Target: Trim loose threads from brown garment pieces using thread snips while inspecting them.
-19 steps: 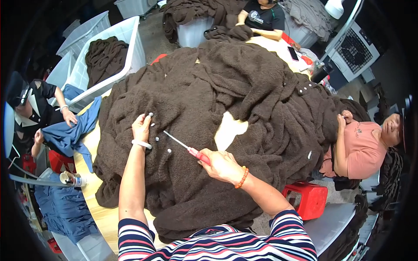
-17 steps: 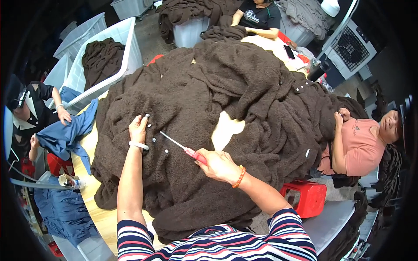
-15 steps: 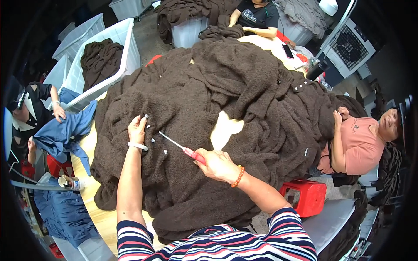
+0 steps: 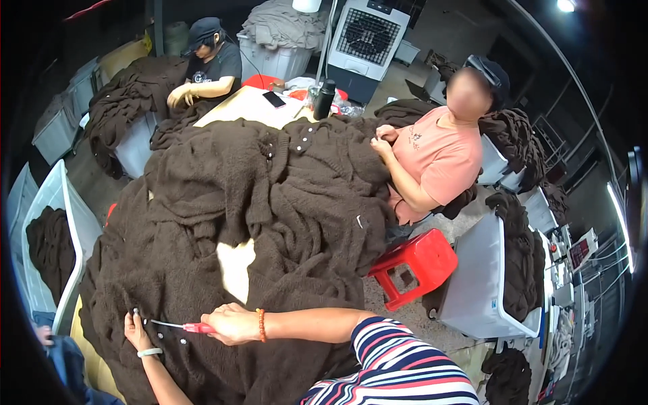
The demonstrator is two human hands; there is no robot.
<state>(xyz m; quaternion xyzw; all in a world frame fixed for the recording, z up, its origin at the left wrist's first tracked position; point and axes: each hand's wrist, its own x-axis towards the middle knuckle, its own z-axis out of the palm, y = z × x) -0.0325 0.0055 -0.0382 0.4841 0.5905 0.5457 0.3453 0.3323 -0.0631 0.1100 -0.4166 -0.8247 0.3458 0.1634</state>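
My left hand [image 4: 137, 331], with a pale bangle at the wrist, pinches the dark brown fluffy garment [image 4: 196, 368] beside a small shiny button [image 4: 136, 311]. My right hand [image 4: 231, 323], wearing an orange bead bracelet, is closed round the red handle of a screwdriver [image 4: 196, 328]. Its thin metal shaft points left, and the tip lies close to the buttons near my left fingers. Another button [image 4: 183, 341] shows on the cloth below the shaft. Whether the tip touches the fabric, I cannot tell.
Brown garments heap over the pale table [image 4: 236, 270]. A co-worker in pink [image 4: 432, 158] stands at right; another in black [image 4: 214, 71] sits at the far side. A red stool [image 4: 422, 266], a white bin [image 4: 472, 283], a black bottle [image 4: 325, 99] and a phone [image 4: 274, 99] are around.
The view has swung to the right, so my hands now appear at lower left. The screwdriver's tip has come nearer the buttons. My left hand keeps its pinch on the garment.
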